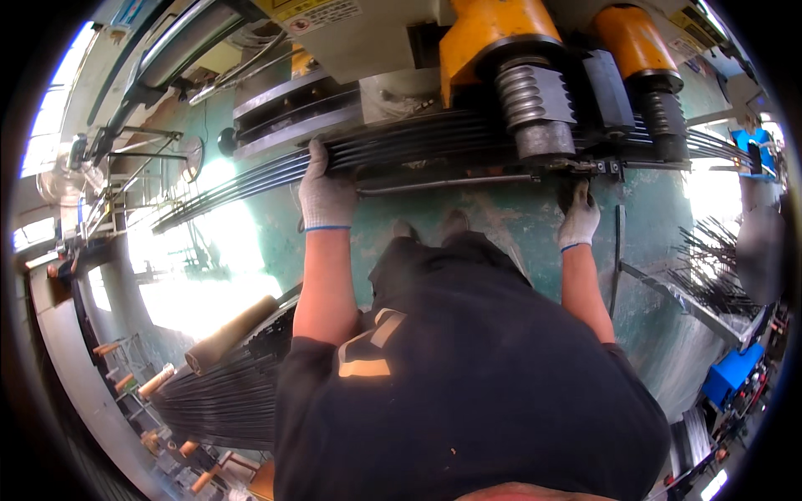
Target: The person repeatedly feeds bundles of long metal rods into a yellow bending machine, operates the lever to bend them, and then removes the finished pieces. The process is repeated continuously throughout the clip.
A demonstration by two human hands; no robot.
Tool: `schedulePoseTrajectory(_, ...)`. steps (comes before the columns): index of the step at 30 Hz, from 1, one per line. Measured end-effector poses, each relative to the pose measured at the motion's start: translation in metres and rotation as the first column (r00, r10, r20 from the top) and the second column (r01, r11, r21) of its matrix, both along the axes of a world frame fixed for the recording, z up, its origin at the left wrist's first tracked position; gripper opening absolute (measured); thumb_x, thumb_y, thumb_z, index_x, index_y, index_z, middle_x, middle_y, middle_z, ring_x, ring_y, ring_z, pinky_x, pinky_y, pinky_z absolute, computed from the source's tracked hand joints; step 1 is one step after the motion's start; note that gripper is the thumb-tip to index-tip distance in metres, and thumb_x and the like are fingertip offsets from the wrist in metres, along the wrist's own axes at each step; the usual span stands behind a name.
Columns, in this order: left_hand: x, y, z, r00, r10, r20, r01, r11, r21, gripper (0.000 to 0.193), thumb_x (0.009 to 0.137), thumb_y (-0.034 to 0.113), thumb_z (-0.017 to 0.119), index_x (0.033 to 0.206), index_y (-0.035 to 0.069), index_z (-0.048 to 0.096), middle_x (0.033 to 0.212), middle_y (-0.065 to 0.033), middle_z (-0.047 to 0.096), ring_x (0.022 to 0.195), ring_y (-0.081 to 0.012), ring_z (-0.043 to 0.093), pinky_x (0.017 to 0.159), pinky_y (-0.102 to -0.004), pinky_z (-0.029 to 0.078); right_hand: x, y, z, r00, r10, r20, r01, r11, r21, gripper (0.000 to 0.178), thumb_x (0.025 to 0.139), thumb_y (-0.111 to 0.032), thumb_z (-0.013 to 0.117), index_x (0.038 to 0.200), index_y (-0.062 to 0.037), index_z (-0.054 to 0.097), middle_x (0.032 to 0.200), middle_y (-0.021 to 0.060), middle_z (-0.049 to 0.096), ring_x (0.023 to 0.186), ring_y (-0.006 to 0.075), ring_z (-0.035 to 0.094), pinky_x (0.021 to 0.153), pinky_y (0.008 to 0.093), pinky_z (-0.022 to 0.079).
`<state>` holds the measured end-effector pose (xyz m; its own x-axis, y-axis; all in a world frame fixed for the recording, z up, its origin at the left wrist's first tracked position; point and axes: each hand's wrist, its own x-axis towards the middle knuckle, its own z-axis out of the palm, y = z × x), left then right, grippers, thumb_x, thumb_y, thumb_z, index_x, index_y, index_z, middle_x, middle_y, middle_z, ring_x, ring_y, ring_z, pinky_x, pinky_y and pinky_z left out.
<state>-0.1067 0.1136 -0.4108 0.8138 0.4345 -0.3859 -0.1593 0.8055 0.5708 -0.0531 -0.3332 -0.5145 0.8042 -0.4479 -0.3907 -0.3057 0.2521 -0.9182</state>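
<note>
Several long, thin dark metal rods (251, 180) run side by side across the machine in front of me. My left hand (326, 194), in a pale knit glove with a blue cuff edge, grips them at their near side, thumb on top and fingers mostly hidden. Under the nearer orange press head (501, 42) with its ribbed metal column (535, 93), my right hand (579, 221), gloved alike, has its fingers closed at a small dark metal fitting (585, 168) on the machine's front edge. What those fingers hold is hidden. A thin bar (443, 185) runs between both hands.
A second orange press head (639, 46) stands to the right. Behind my left arm lies a large stack of dark rods (225, 397) with a brown roll (232, 334) on it. More rods (723, 267) rest on a metal rack (689, 305) at right, near a blue box (733, 374).
</note>
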Motion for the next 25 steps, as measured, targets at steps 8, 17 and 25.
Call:
schedulePoseTrajectory(8, -0.040, 0.071, 0.004, 0.975, -0.016, 0.222, 0.051, 0.987, -0.151, 0.063, 0.099, 0.044, 0.064, 0.144, 0.003, 0.049, 0.145, -0.0174, 0.055, 0.138, -0.0411, 0.047, 0.119, -0.0633, 0.031, -0.032, 0.012, -0.042, 0.980, 0.162, -0.116, -0.176, 0.978, -0.115, 0.038, 0.104, -0.033, 0.065, 0.120, 0.0010, 0.068, 0.104, 0.0076, 0.073, 0.087, 0.0169, 0.071, 0.073, 0.0293, 0.060)
schedulePoseTrajectory(17, -0.156, 0.367, -0.001, 0.880, 0.459, 0.122, -0.440, 0.885, -0.153, 0.047, 0.106, 0.043, 0.053, 0.127, 0.002, 0.059, 0.132, -0.0212, 0.061, 0.126, -0.0431, 0.054, 0.115, -0.0638, 0.037, -0.128, 0.039, -0.109, 0.866, 0.154, -0.475, -0.366, 0.843, -0.394, 0.037, 0.101, -0.037, 0.068, 0.086, -0.0041, 0.068, 0.072, 0.0033, 0.066, 0.058, 0.0134, 0.060, 0.051, 0.0295, 0.043)
schedulePoseTrajectory(25, -0.210, 0.585, -0.021, 0.780, 0.626, 0.010, -0.623, 0.775, 0.107, 0.044, 0.110, 0.039, 0.044, 0.125, 0.001, 0.057, 0.128, -0.0205, 0.060, 0.122, -0.0397, 0.058, 0.108, -0.0627, 0.047, -0.200, 0.142, -0.080, 0.803, 0.137, -0.580, -0.486, 0.713, -0.505, 0.033, 0.102, -0.029, 0.068, 0.092, 0.0029, 0.068, 0.075, 0.0063, 0.068, 0.060, 0.0167, 0.062, 0.054, 0.0314, 0.048)
